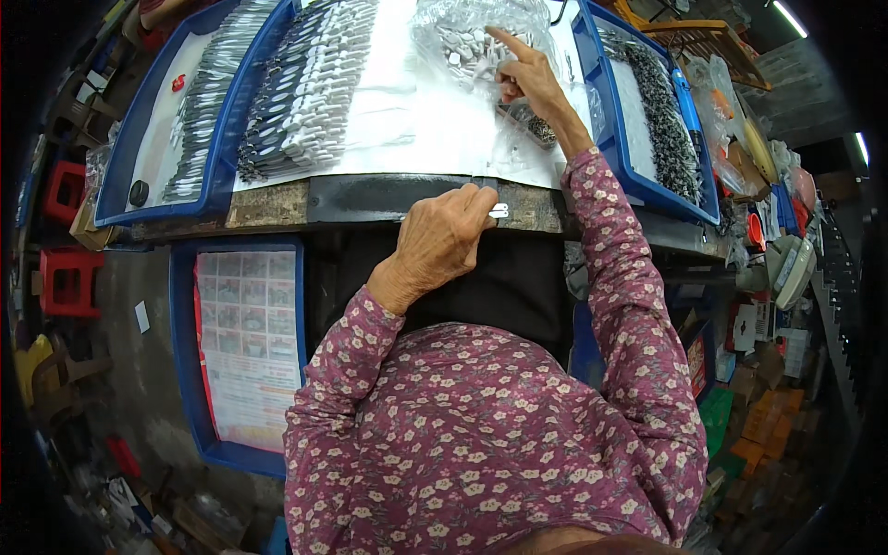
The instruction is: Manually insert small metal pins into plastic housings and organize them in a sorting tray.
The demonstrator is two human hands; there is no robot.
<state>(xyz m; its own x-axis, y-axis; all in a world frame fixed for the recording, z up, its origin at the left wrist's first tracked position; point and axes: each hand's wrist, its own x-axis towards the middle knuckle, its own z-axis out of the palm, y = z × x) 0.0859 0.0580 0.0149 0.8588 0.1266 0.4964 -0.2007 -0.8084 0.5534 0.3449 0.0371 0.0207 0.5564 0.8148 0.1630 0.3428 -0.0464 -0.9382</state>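
Note:
At the front edge of the worktable my left hand point(442, 237) is closed, thumb and fingers pinching a small white piece point(499, 211) whose end sticks out to the right. Farther off, my right hand point(535, 79) reaches over a clear plastic bag point(435, 26) of small white parts point(462, 44). Its index finger is stretched out and the others are bent, with nothing visible in them. By the right wrist lies a small clear container point(536, 128) of tiny metal-looking parts. Left of the bag, rows of white and dark slim pieces point(310, 88) lie stacked on white paper point(384, 120).
A blue tray point(222, 171) of slim grey pieces stands left, holding a red bit point(178, 83) and a black round thing point(139, 192). Another blue tray point(615, 139) with small dark parts stands right. Below the table are a paper-lined blue tray point(185, 370) and red stools point(69, 277).

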